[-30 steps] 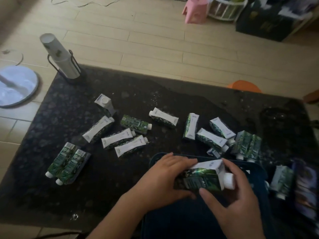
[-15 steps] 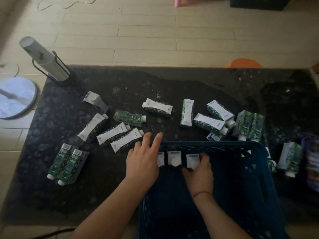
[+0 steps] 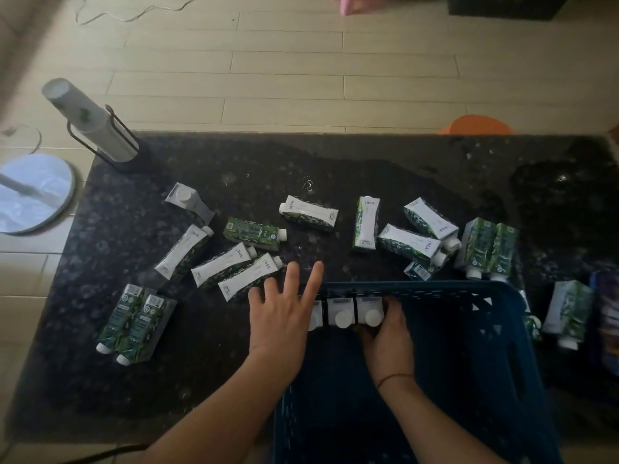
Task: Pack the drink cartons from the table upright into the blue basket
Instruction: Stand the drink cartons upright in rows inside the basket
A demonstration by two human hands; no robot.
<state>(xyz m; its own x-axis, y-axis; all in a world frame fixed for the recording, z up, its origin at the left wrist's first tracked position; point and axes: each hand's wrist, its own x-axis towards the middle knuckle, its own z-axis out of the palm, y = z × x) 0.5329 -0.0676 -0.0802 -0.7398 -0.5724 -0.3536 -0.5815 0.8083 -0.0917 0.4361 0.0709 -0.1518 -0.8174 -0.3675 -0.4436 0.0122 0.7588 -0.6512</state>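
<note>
The blue basket [image 3: 469,288] sits at the table's near edge, in front of me. Three drink cartons stand upright with white caps up in its far-left corner; the middle one [image 3: 341,313] is flanked by two more. My right hand [image 3: 390,333] is inside the basket, fingers curled on the rightmost upright carton [image 3: 370,311]. My left hand [image 3: 279,316] hovers over the basket's left rim, fingers spread, holding nothing, close to a lying carton [image 3: 249,275]. Several green-and-white cartons lie on the black table [image 3: 100,380], including a pair [image 3: 135,321] at the left and a cluster [image 3: 415,244] at the right.
A white cylinder in a wire holder [image 3: 90,123] stands at the table's back left corner. One carton [image 3: 567,311] and a dark packet [image 3: 606,316] lie right of the basket. On the floor are a round fan base [image 3: 33,192] and an orange stool [image 3: 477,125].
A second ago both hands held a carton over the basket. It now stands upright beside the other two, my left hand has let go and spread, and my right hand stays on it.
</note>
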